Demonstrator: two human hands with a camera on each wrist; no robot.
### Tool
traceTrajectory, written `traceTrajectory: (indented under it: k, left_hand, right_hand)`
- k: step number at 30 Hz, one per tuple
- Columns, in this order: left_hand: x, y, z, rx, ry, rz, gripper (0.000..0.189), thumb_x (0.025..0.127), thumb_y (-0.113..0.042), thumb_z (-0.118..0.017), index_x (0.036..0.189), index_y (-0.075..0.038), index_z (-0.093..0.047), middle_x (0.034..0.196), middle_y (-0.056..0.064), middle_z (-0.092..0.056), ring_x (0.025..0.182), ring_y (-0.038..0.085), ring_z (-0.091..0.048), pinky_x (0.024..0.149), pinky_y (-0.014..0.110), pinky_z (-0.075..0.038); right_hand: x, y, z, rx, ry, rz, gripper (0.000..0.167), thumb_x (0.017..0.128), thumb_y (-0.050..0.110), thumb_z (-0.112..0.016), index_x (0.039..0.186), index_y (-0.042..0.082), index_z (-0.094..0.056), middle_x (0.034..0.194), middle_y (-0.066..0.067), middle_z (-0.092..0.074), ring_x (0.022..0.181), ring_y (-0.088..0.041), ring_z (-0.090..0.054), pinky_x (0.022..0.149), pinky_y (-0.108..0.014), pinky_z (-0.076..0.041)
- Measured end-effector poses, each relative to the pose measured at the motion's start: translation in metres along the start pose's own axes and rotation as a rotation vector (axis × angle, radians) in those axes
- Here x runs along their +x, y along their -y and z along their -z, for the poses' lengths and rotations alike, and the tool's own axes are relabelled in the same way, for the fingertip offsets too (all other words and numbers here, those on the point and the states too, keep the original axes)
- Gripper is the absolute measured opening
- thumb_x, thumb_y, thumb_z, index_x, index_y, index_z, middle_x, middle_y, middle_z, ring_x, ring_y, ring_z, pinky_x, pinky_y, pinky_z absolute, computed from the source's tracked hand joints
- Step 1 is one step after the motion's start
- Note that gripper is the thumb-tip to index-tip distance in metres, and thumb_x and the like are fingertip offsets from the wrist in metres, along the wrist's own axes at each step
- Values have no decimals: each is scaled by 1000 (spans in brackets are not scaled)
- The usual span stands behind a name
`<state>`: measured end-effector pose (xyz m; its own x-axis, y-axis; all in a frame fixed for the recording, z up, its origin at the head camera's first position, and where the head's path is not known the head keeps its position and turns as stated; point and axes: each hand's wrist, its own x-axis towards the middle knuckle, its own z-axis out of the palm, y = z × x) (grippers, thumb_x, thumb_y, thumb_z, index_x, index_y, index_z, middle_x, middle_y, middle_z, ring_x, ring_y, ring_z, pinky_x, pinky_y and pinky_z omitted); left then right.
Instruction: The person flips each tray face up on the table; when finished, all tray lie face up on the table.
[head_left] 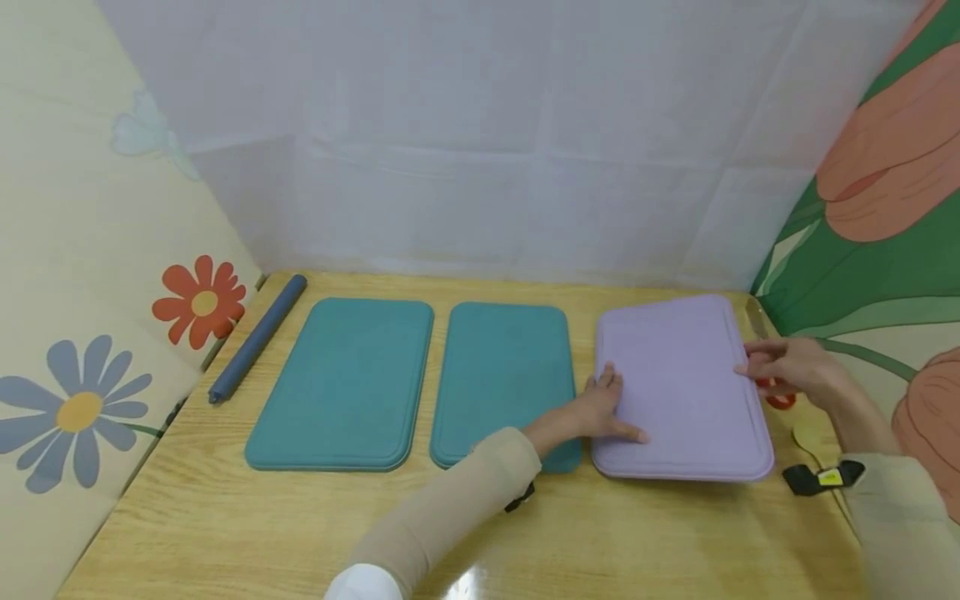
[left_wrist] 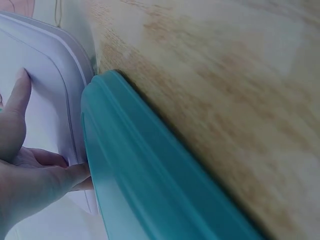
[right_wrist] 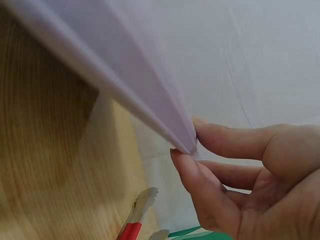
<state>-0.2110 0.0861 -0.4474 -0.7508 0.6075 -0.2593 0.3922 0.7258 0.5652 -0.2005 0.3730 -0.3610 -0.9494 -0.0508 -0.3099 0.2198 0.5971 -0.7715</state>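
A rectangular purple lid point(head_left: 675, 383) lies at the right of the table, its right side tilted up. My right hand point(head_left: 795, 371) pinches that raised edge. In the right wrist view, thumb and fingertips point(right_wrist: 185, 162) meet on both faces of the purple lid point(right_wrist: 125, 65). The left hand point(head_left: 600, 410) rests over the opposite edge, with its thumb extended on the top face. From the left wrist, the left hand point(left_wrist: 30, 170) appears between the purple lid and the neighbouring teal lid point(left_wrist: 145, 160), one fingertip right at the purple rim.
Two teal lids, a middle one point(head_left: 502, 367) and a left one point(head_left: 345, 383), lie flat alongside. A dark blue rod point(head_left: 258, 342) lies by the left table edge. Past the purple lid are a metal tool with red parts point(right_wrist: 137, 215) and a yellow spoon point(head_left: 810, 437).
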Motion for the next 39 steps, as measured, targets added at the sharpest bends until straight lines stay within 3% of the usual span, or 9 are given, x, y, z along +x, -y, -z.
traceTrajectory:
  k: [12, 26, 30, 35, 39]
  left_hand:
    - [0, 6, 1, -55, -3, -35, 105, 83, -52, -71, 152, 4, -14, 159, 19, -2, 144, 38, -11, 116, 33, -17]
    - [-5, 11, 1, -166, -22, -68, 102, 83, -46, -73, 151, 4, -16, 159, 21, -3, 147, 25, -6, 116, 26, -12]
    - [-10, 9, -1, -184, -24, -72, 98, 84, -46, -72, 152, 1, -19, 159, 20, -4, 147, 24, -6, 116, 27, -13]
    - [-18, 0, 1, -158, -24, -129, 95, 85, -46, -71, 153, -3, -21, 159, 19, -8, 147, 24, -8, 116, 27, -13]
    - [-24, -8, 3, -174, 3, -176, 97, 85, -47, -71, 155, -9, -16, 160, 14, -5, 147, 21, -7, 116, 27, -12]
  right_hand:
    - [0, 12, 4, 42, 7, -9, 66, 92, 13, -66, 137, -21, -32, 83, 6, -65, 72, -7, -64, 69, -31, -58]
    - [0, 28, 5, 125, 34, -1, 75, 93, 19, -66, 146, -11, -22, 87, 7, -62, 76, -7, -64, 71, -31, -58]
    - [-2, 30, 6, 239, 62, 7, 63, 95, 14, -62, 144, -4, -27, 86, 7, -63, 77, -8, -64, 68, -28, -57]
    - [-3, 37, 5, 320, 75, 30, 39, 95, 11, -62, 127, 13, -40, 86, 3, -65, 76, -11, -65, 66, -28, -57]
    - [-5, 42, 3, 375, 87, 46, 39, 94, 8, -62, 126, 19, -41, 85, 0, -66, 75, -13, -66, 65, -31, -58]
